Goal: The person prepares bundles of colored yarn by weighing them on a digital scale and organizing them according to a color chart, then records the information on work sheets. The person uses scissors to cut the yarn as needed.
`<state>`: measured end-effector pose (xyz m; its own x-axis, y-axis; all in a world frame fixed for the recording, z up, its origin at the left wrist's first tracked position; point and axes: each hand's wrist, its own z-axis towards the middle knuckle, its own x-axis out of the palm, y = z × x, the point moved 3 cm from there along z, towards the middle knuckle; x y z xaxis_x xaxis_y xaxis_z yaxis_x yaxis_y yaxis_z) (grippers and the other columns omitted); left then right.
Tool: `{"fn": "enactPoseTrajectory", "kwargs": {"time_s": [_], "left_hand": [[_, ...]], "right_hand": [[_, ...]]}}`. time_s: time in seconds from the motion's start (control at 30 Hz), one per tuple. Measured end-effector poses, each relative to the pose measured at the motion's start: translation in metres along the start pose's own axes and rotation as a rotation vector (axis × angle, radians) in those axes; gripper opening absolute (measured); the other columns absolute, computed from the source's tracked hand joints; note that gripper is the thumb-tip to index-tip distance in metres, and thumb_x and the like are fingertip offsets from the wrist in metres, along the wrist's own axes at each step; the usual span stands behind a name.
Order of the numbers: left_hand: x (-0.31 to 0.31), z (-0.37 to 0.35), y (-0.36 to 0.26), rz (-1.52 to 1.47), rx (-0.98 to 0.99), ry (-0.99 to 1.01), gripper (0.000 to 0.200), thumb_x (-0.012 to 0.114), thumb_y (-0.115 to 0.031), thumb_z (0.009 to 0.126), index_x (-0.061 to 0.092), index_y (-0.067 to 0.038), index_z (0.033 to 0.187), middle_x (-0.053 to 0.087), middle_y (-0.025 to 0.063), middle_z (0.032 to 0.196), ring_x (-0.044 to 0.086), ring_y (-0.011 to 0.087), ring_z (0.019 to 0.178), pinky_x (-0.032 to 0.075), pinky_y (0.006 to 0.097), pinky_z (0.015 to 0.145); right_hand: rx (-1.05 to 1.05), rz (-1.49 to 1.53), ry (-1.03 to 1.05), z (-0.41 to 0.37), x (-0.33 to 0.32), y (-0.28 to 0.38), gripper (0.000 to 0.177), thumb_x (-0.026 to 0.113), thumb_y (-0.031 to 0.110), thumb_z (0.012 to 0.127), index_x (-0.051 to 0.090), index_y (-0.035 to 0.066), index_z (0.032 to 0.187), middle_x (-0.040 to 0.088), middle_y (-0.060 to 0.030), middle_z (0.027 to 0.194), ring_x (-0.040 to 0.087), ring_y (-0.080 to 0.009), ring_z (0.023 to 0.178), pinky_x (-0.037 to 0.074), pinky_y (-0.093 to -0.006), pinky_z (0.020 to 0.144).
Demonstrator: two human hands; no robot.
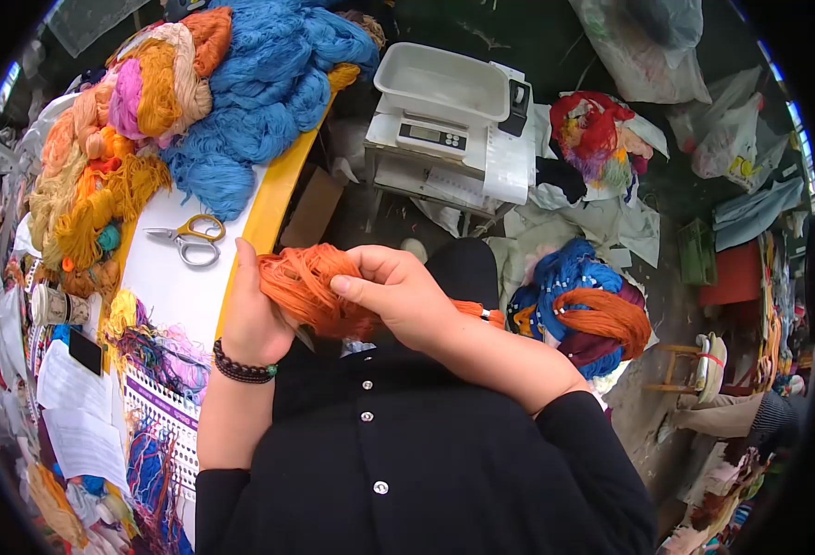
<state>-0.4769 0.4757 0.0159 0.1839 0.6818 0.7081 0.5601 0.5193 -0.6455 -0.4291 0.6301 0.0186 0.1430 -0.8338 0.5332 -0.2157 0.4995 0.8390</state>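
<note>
A bundle of orange yarn (319,294) is held between my two hands in front of my body. My left hand (257,310) cups its left side, with the thumb up and a dark beaded bracelet on the wrist. On the other side, my right hand (393,291) pinches strands between thumb and fingers. More orange yarn (477,313) shows behind my right forearm. Scissors (195,240) with one yellow and one grey handle lie on the white table (158,264), left of my left hand. Behind them are a large blue yarn pile (269,83) and orange, pink and yellow skeins (116,120).
A scale with a white tray (440,83) stands on a small stand ahead. Blue and rust skeins (578,305) lie at the right, with red yarn (592,129) beyond. Papers (79,398) and a phone (85,351) are at left. Another person's leg (722,414) shows at far right.
</note>
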Motion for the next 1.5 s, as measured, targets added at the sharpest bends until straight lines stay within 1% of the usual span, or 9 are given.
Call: {"fn": "enactPoseTrajectory", "kwargs": {"time_s": [0.53,0.63,0.77,0.87,1.0,1.17,1.33,1.43,1.5], "left_hand": [[0.000,-0.005,0.025,0.282,0.223,0.011,0.021,0.058,-0.013,0.092,0.063,0.002,0.106,0.066,0.0084,0.099,0.063,0.0180,0.095,0.048,0.0314,0.087],[0.000,-0.003,0.023,0.191,0.251,0.038,0.023,0.057,-0.014,0.093,0.063,0.003,0.108,0.066,0.0107,0.103,0.063,0.0197,0.097,0.048,0.0334,0.088],[-0.008,-0.001,-0.003,-0.012,0.157,0.164,0.037,0.047,-0.027,0.097,0.058,0.003,0.116,0.059,0.0144,0.122,0.056,0.0269,0.112,0.043,0.0428,0.098],[-0.026,-0.008,-0.050,-0.259,0.263,0.377,0.030,0.042,-0.028,0.099,0.061,-0.009,0.113,0.059,0.0086,0.123,0.059,0.0215,0.109,0.039,0.0458,0.102],[-0.072,-0.016,-0.099,-0.484,0.253,0.438,0.030,0.040,-0.022,0.100,0.060,-0.005,0.116,0.064,0.0071,0.116,0.064,0.0163,0.097,0.033,0.0449,0.109],[-0.158,-0.003,-0.134,-0.477,0.344,0.278,0.030,0.038,-0.014,0.100,0.056,-0.003,0.121,0.065,0.0095,0.113,0.064,0.0184,0.099,0.048,0.0383,0.097],[-0.253,0.022,-0.156,-0.283,0.466,-0.463,0.033,0.035,-0.012,0.100,0.048,-0.001,0.129,0.061,0.0089,0.121,0.063,0.0170,0.102,0.049,0.0345,0.096],[-0.305,0.038,-0.169,-0.465,0.378,-0.478,0.034,0.034,-0.012,0.100,0.047,-0.002,0.130,0.060,0.0084,0.124,0.062,0.0160,0.104,0.048,0.0325,0.097],[-0.273,0.037,-0.168,-0.330,0.396,-0.735,0.033,0.035,-0.012,0.099,0.054,-0.003,0.124,0.061,0.0084,0.121,0.062,0.0177,0.101,0.047,0.0333,0.097]], "right_hand": [[-0.076,-0.254,-0.097,0.004,-0.004,-0.009,0.020,0.058,0.011,0.090,0.062,-0.004,0.103,0.065,-0.0040,0.091,0.056,-0.0059,0.080,0.048,-0.0249,0.071],[-0.138,0.206,-0.086,0.012,-0.002,-0.003,0.018,0.053,0.010,0.094,0.059,-0.002,0.107,0.064,-0.0047,0.100,0.059,-0.0108,0.090,0.047,-0.0274,0.083],[-0.059,0.497,-0.036,0.015,-0.014,0.029,0.016,0.051,0.017,0.095,0.055,0.002,0.099,0.060,-0.0028,0.083,0.061,-0.0167,0.085,0.048,-0.0327,0.084],[-0.165,0.508,-0.057,-0.012,-0.022,0.096,0.011,0.053,0.018,0.093,0.053,0.007,0.091,0.040,0.0060,0.062,0.044,-0.0086,0.058,0.047,-0.0299,0.069],[-0.225,0.209,-0.082,-0.054,-0.059,0.131,0.009,0.052,0.017,0.094,0.051,0.008,0.094,0.033,0.0076,0.059,0.028,-0.0032,0.046,0.026,-0.0193,0.043],[-0.302,-0.005,-0.422,-0.123,-0.142,0.173,0.010,0.054,0.020,0.094,0.051,0.011,0.091,0.039,0.0073,0.062,0.030,-0.0019,0.048,0.024,-0.0169,0.041],[-0.392,0.078,-0.778,-0.184,-0.234,0.209,0.013,0.049,0.019,0.098,0.053,0.007,0.094,0.039,0.0049,0.061,0.028,-0.0035,0.044,0.023,-0.0180,0.038],[-0.413,0.123,-0.890,-0.222,-0.289,0.226,0.011,0.052,0.018,0.096,0.052,0.009,0.089,0.042,0.0051,0.061,0.027,-0.0037,0.042,0.022,-0.0184,0.037],[-0.430,0.032,-0.978,-0.242,-0.311,0.237,0.010,0.053,0.018,0.095,0.052,0.009,0.089,0.042,0.0051,0.061,0.027,-0.0035,0.042,0.021,-0.0183,0.037]]}}
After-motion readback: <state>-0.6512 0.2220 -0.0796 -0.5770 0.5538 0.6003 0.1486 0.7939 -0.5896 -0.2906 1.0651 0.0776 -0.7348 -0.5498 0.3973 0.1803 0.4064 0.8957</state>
